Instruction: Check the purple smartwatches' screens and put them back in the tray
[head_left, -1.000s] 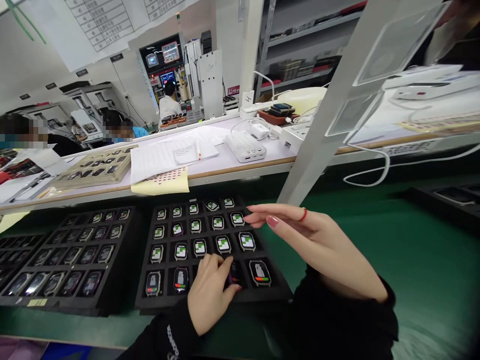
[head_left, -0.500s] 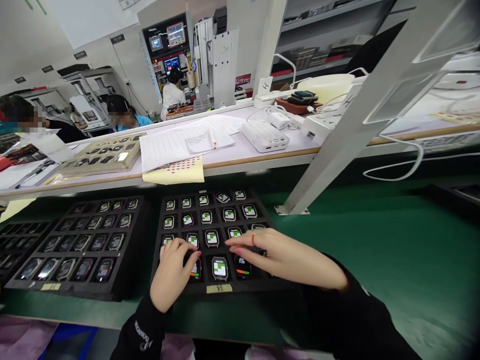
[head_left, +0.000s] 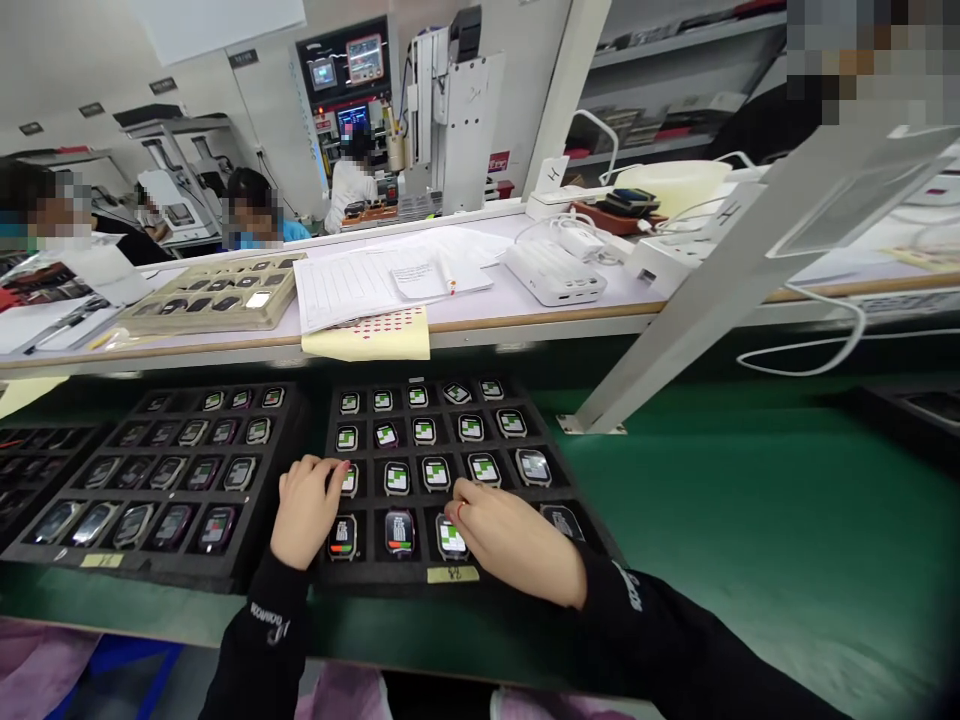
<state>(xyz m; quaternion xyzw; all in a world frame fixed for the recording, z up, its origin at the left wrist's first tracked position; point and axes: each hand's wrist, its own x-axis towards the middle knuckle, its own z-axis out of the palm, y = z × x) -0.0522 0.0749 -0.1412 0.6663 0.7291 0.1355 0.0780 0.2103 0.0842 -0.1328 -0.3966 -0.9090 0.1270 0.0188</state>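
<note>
Smartwatch bodies without straps lie face up in a black foam tray in front of me. My left hand is at the tray's left edge, fingers bent and thumb slightly apart, its tips at a lit smartwatch in the second row from the front. My right hand is curled over the front row, fingertips bunched by the upper right of a smartwatch with a green-and-white screen. Anything between those fingertips is hidden. Left of it, a purple-rimmed smartwatch and another smartwatch show dark screens with coloured bars.
A second foam tray of watches stands to the left. A slanted metal post rises behind at the right. The raised shelf carries papers, a white multi-port box and a beige tray. Several people work beyond.
My left hand has drawn back leftward, uncovering front-row watches. My right hand has moved down and its fingers have curled in, uncovering watches behind it. The camera view has shifted slightly.
</note>
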